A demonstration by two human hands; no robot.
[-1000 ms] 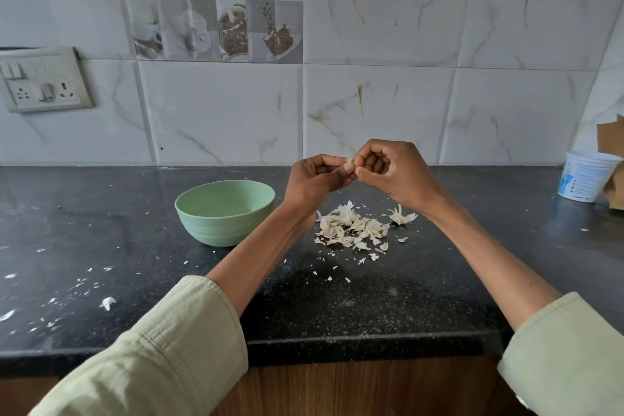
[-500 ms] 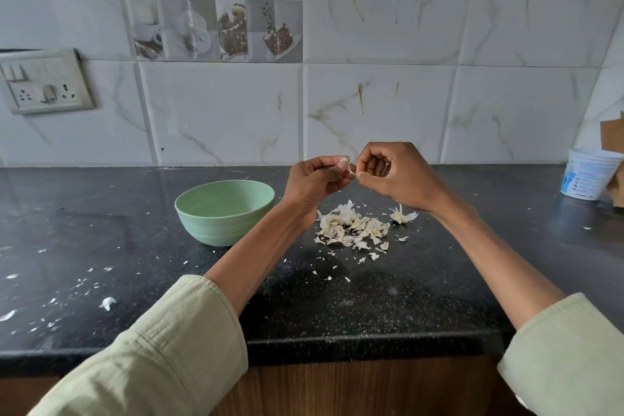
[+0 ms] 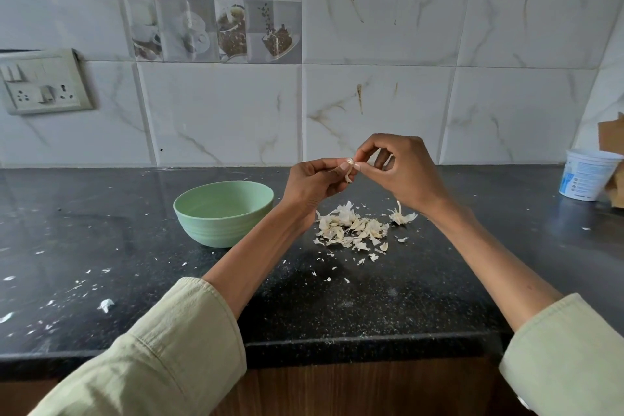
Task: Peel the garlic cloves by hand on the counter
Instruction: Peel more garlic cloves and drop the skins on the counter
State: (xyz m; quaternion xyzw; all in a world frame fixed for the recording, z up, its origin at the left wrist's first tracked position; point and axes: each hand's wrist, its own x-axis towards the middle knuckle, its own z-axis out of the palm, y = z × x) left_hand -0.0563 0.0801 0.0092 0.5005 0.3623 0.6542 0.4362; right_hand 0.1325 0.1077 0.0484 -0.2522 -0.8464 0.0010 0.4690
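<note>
Both hands are raised above the black counter (image 3: 337,307), meeting over a pile of papery garlic skins (image 3: 353,230). My left hand (image 3: 312,184) pinches a small garlic clove (image 3: 351,168) between thumb and fingers. A strip of pale skin hangs down from the clove. My right hand (image 3: 401,169) pinches the clove's skin at the same spot with thumb and forefinger. Most of the clove is hidden by the fingertips. A pale green bowl (image 3: 224,213) stands on the counter to the left of my left wrist; its inside shows nothing.
A white plastic tub (image 3: 587,174) and a piece of brown cardboard (image 3: 613,138) sit at the far right by the wall. Small skin flakes (image 3: 104,304) are scattered over the left of the counter. A switch and socket plate (image 3: 44,81) is on the tiled wall.
Both hands stay together at the clove. My right hand's fingers have uncurled slightly, and a strip of skin now hangs loose below the clove.
</note>
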